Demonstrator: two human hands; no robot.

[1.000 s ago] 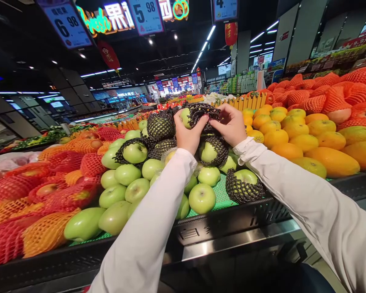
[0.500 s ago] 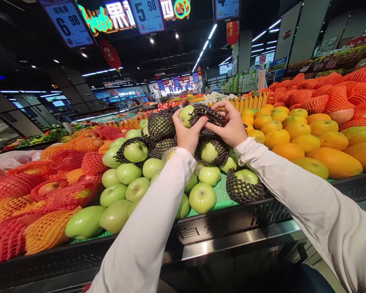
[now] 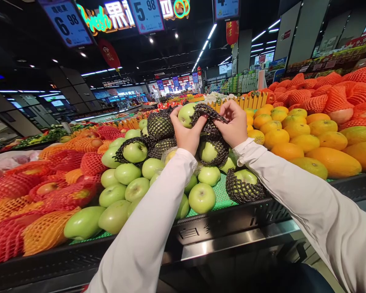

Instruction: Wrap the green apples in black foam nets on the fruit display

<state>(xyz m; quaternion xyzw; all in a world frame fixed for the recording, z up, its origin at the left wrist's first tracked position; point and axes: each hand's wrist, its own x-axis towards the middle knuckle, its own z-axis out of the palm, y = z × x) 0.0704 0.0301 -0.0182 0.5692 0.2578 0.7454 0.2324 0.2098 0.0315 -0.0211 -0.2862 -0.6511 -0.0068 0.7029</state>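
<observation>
My left hand [image 3: 187, 132] is closed around a green apple [image 3: 186, 115], its thumb against the black foam net [image 3: 206, 112] that hangs off the apple's right side. With its fingers pinched, my right hand [image 3: 233, 124] grips the other end of that net, stretched between both hands. Below them lies another green apple [image 3: 209, 151] partly wrapped in black netting. Left of my left hand sit a netted apple [image 3: 161, 126] and a half-netted one [image 3: 135, 151]. Close to the front edge, a green apple [image 3: 245, 176] rests in a black net.
Bare green apples [image 3: 202, 198] lie on a green mat [image 3: 225, 191] behind the black crate edge [image 3: 201, 228]. Red and orange netted fruit [image 3: 56, 187] is piled at left. Orange-yellow fruit [image 3: 306, 142] and orange-netted fruit [image 3: 338, 99] fill the right. Price signs [image 3: 146, 15] hang overhead.
My right hand has drawn slightly right and away from the left, pulling the black net out, so a little more of the held apple shows bare. The left hand stays nearly in place.
</observation>
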